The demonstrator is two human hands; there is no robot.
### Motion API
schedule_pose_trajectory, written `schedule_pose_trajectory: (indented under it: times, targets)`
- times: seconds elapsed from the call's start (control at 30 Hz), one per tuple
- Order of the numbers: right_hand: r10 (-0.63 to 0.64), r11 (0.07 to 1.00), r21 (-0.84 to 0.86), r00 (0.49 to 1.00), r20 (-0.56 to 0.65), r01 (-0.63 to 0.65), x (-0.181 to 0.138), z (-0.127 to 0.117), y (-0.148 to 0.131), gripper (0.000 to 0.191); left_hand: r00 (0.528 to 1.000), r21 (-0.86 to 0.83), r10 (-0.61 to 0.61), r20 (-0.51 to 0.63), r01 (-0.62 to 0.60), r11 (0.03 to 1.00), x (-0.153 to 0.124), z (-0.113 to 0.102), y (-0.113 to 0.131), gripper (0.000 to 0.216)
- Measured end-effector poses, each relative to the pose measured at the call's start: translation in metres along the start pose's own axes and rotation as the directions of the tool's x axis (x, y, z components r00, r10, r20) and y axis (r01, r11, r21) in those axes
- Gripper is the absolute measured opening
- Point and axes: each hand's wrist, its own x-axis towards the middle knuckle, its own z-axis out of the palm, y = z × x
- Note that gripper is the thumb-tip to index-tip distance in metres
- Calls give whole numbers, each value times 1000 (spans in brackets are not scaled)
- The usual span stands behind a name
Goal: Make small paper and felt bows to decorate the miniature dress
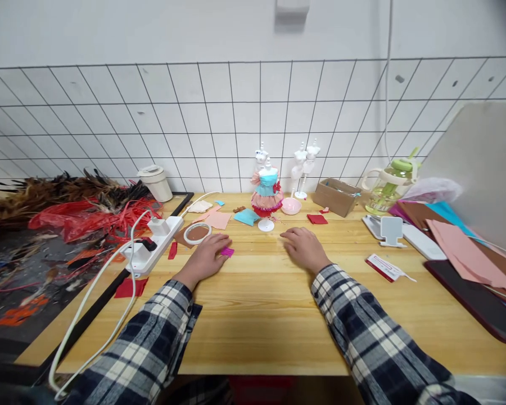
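Head view: a small bright purple scrap (228,252) is on the wooden table (257,315), right by the fingertips of the left hand (206,256). It sits on the right side of that hand and pokes out toward the middle of the table. The part that shows looks a bit longer from side to side, but some may be hidden, so its true long way is hard to tell. The left fingers are bent and close together. I cannot tell if they pinch the scrap or just touch it.

The right hand (306,247) is well apart from the scrap, over on the other side of a bare bit of wood. It is palm down, with loose fingers and nothing to see in them. So the left hand is much nearer. A little doll form in a pink and blue dress (267,194) stands farther back, between the two hands.
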Motion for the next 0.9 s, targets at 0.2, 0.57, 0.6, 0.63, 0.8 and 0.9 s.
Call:
schedule_pose_trajectory:
  times: [0.2,0.57,0.6,0.63,0.8,0.9]
  targets:
    - [-77,995,51,993,-89,82,0,-1,-14,26,996,42,-79,46,77,996,-1,-6,16,20]
    - [-76,970,226,994,-82,93,1,15,-61,16,995,-83,-52,84,59,995,30,36,83,20]
    - [-79,967,235,994,-78,96,1,16,-60,15,996,-104,-50,74,58,993,28,37,83,24]
    - [-86,965,243,993,-75,102,1,16,-59,15,997,-129,-44,69,53,990,26,36,80,28]
    - [-148,960,235,988,-35,152,2,14,-59,18,998,-207,-23,54,34,978,13,27,62,37]
    - [-149,970,192,989,-7,147,2,11,-61,16,999,-222,-4,43,14,975,14,23,59,28]
